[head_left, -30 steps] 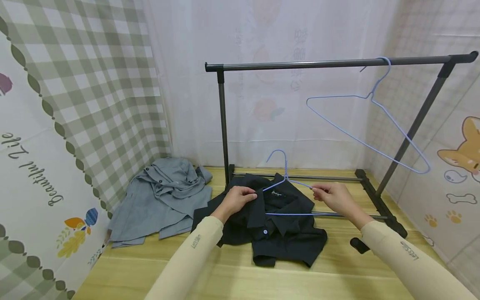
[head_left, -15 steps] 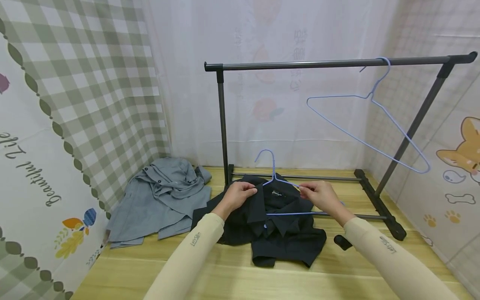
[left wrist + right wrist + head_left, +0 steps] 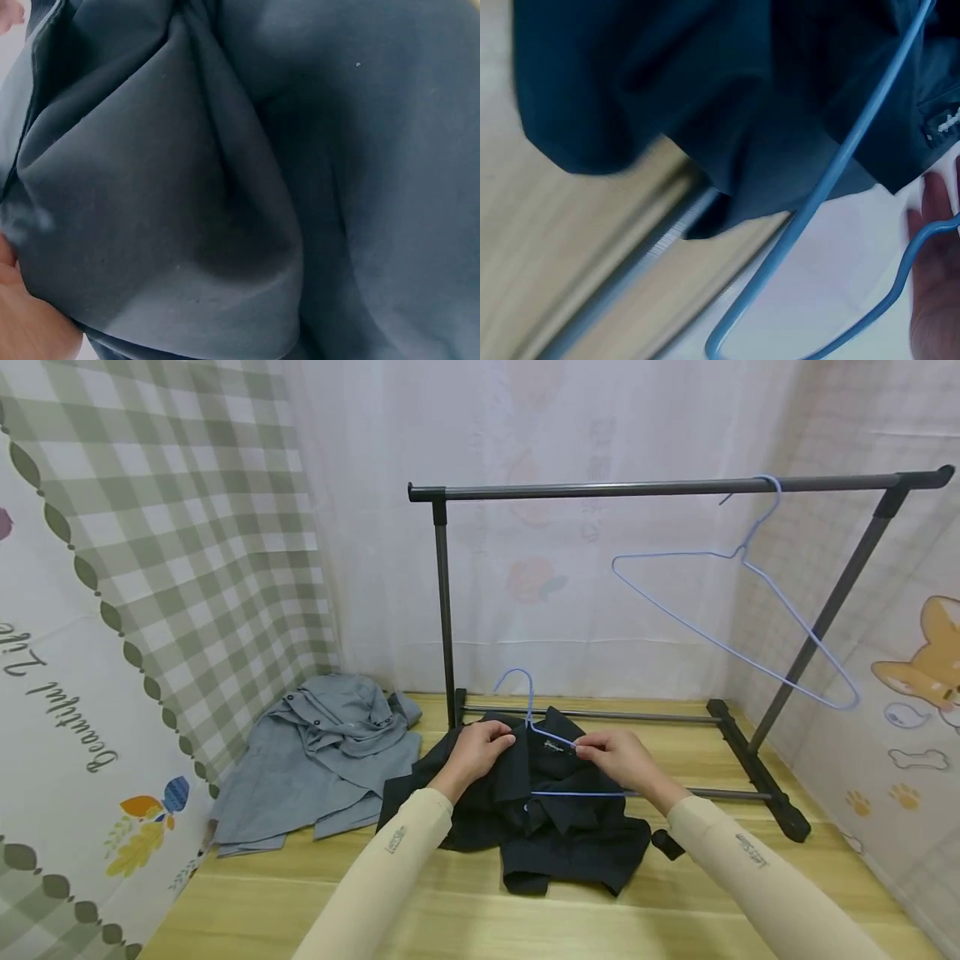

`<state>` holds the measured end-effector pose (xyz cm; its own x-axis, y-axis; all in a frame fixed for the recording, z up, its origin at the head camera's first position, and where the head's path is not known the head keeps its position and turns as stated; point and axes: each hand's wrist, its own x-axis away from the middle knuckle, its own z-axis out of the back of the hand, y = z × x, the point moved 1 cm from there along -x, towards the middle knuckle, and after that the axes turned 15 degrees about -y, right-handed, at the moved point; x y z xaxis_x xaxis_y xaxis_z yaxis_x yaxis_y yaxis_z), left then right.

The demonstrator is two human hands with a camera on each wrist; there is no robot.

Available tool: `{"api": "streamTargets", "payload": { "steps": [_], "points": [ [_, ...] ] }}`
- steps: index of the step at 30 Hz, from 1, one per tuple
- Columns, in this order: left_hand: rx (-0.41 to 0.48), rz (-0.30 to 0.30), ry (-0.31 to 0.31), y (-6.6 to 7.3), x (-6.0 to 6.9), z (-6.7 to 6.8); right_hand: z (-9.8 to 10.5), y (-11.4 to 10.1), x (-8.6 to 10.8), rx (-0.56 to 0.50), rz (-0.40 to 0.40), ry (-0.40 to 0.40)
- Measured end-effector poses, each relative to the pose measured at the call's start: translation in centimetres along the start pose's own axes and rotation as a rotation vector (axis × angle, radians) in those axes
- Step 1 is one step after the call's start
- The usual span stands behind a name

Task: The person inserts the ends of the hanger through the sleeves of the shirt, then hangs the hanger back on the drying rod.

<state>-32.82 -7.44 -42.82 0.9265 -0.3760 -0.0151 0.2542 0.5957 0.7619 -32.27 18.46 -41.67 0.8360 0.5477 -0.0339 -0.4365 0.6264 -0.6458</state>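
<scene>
A black collared shirt (image 3: pixel 573 860) lies bunched on the wooden floor, its label showing inside the neck. My left hand (image 3: pixel 478 752) pinches the shirt's collar and front edge. Fingers of my right hand (image 3: pixel 618 762) pinch one shoulder of a blue wire hanger (image 3: pixel 531 700). The hanger's other shoulder is hidden inside the shirt, and its hook points up above the collar. Dark cloth fills the left wrist view, with part of the left hand (image 3: pixel 37 326) at its edge. In the right wrist view, the hanger's bare end (image 3: pixel 817 199) crosses in front of the shirt.
A black metal clothes rack (image 3: pixel 570 491) stands behind the shirt. Another blue hanger (image 3: pixel 738 556) hangs bare from its right part. A grey garment (image 3: pixel 322 768) lies crumpled at the left, by the checked curtain (image 3: pixel 225 527).
My right hand has moved left, sliding the hanger further into the shirt; its hook has shifted left and slightly down. My left hand has stayed at the collar.
</scene>
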Motion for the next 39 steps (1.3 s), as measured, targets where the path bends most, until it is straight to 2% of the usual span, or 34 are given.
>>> {"api": "streamTargets", "payload": {
  "steps": [3,8,11,14,17,21,25,31,33,39],
  "points": [
    [-0.004,-0.007,0.010,0.0,0.2,0.0,0.1,-1.2,-0.8,0.116,-0.016,-0.025],
    [-0.005,-0.046,-0.033,0.5,0.2,-0.1,-0.6,-3.1,-2.7,0.135,-0.043,-0.110],
    [0.000,-0.068,-0.049,0.7,0.3,-0.2,-1.0,-3.9,-3.5,0.116,-0.091,-0.139],
    [0.009,-0.095,-0.062,0.8,0.4,-0.2,-1.3,-4.2,-4.0,0.069,-0.101,-0.135],
    [0.010,-0.119,-0.067,0.8,0.5,-0.2,-1.4,-4.2,-4.3,0.022,-0.095,-0.126],
    [0.011,-0.118,-0.056,0.8,0.6,-0.1,-1.5,-4.4,-4.3,0.003,-0.089,-0.112],
    [0.001,-0.111,-0.071,0.5,0.7,0.3,-1.4,-4.1,-4.2,0.006,-0.056,-0.089],
    [-0.119,-0.065,-0.102,-1.4,1.6,1.9,0.4,-3.0,-3.1,-0.049,-0.061,-0.069],
    [-0.124,-0.044,-0.114,-2.3,2.0,2.5,1.2,-2.6,-2.7,-0.074,-0.082,-0.073],
    [0.010,0.000,-0.121,-4.7,3.1,3.6,2.9,-1.2,-1.8,-0.118,-0.128,-0.082]
  ]
}}
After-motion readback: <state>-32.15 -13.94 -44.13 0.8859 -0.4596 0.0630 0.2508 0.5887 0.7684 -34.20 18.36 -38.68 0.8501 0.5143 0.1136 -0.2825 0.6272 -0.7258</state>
